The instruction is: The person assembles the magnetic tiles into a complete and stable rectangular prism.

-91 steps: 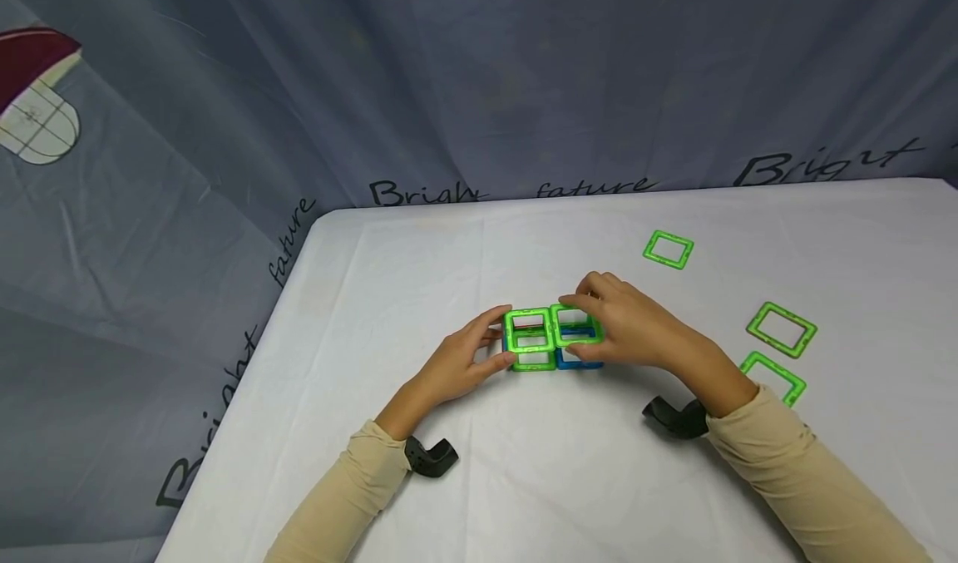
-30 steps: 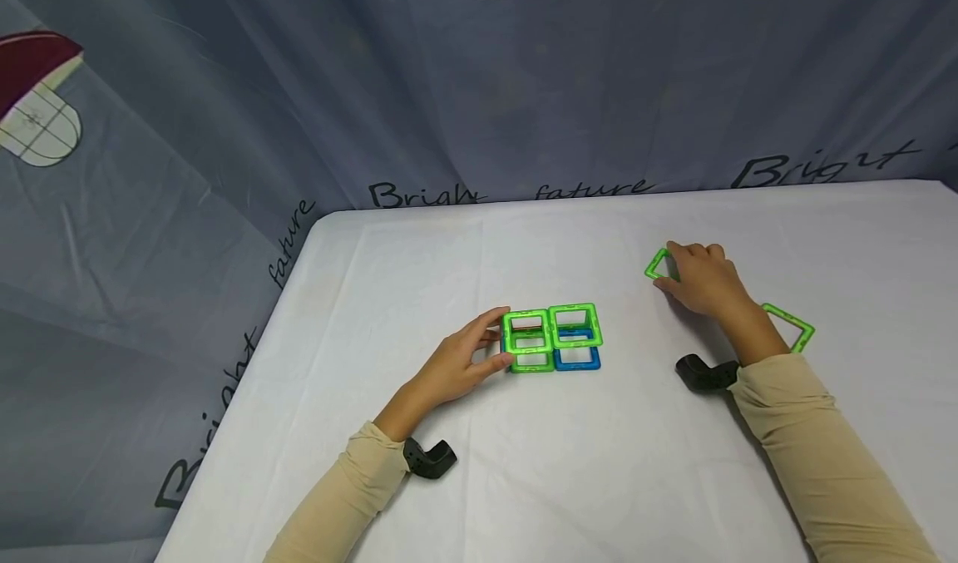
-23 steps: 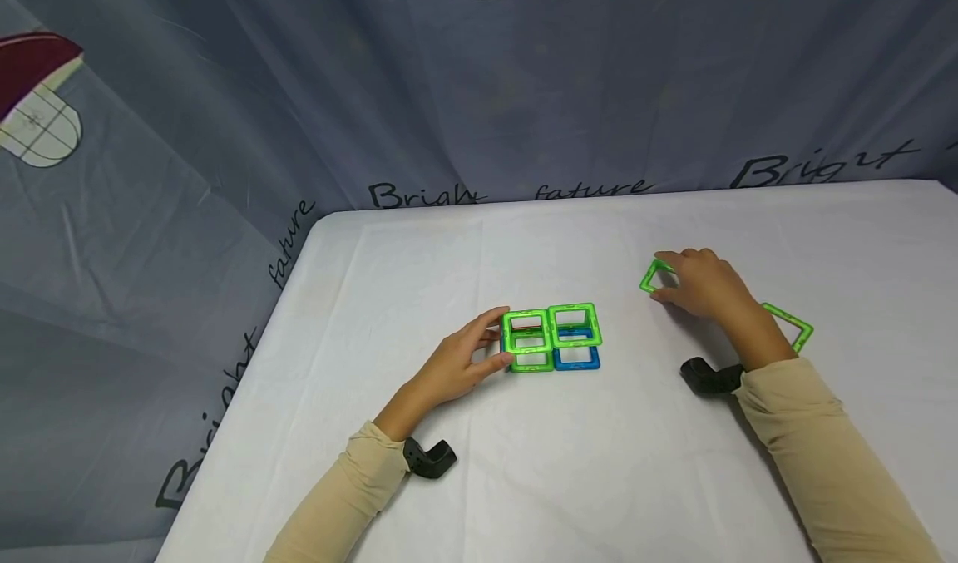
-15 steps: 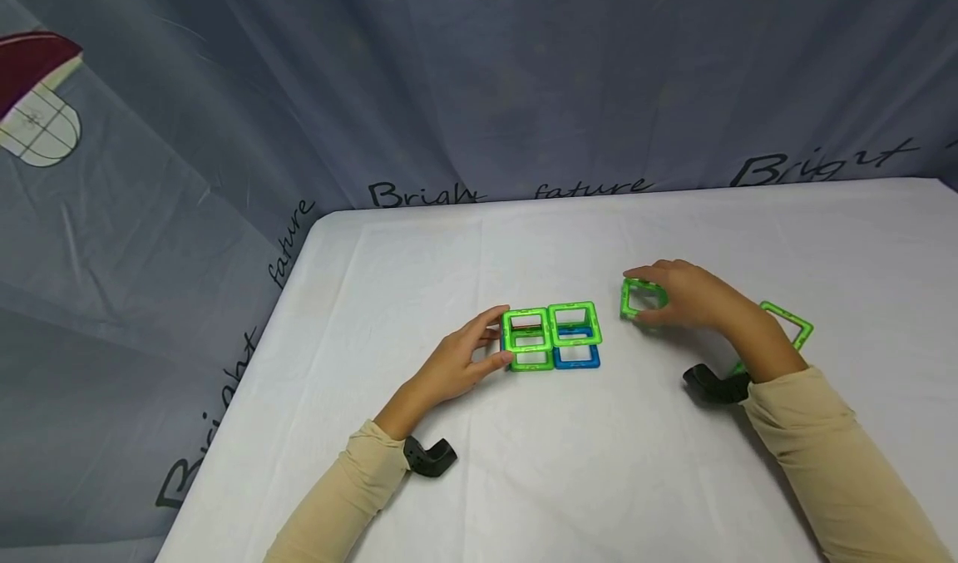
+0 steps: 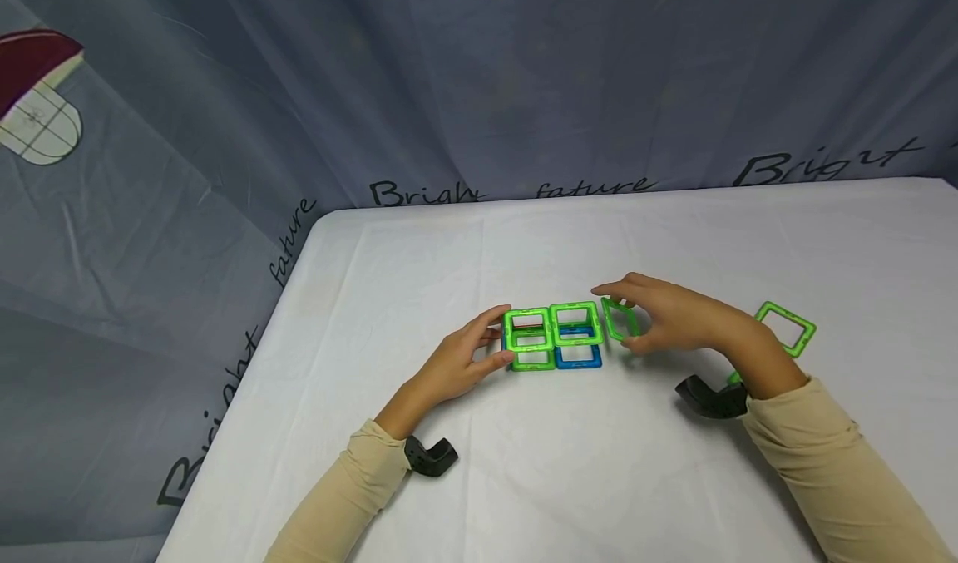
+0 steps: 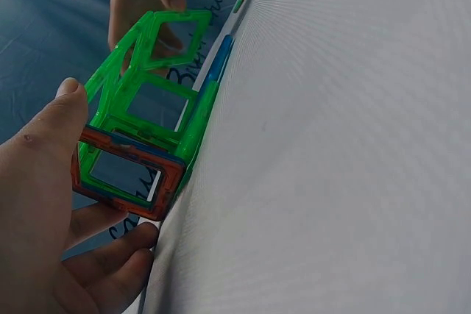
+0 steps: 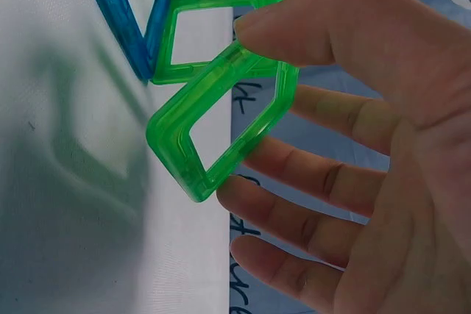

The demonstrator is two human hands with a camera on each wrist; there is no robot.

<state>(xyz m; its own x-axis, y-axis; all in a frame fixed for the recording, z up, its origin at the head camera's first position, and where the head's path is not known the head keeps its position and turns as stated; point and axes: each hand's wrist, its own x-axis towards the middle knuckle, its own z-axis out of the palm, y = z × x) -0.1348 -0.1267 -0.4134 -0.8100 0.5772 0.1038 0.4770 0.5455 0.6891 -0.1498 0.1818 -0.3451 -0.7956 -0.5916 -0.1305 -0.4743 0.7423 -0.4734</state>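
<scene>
left hand (image 5: 455, 367) is holding block shape (image 5: 553, 328) at nine o'clock | right hand (image 5: 674, 313) is pinching green square (image 7: 197, 98) near shape's three o'clock

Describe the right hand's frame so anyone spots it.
On the white table, find the mostly green frame structure. Just right of it, the right hand pinches a green square frame. Unlike the loose green frames farther right, it's tilted.

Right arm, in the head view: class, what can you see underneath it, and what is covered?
Beneath the right arm, a green square frame shows mostly, its left corner covered. Another green piece shows only a sliver; the rest is hidden.
</scene>
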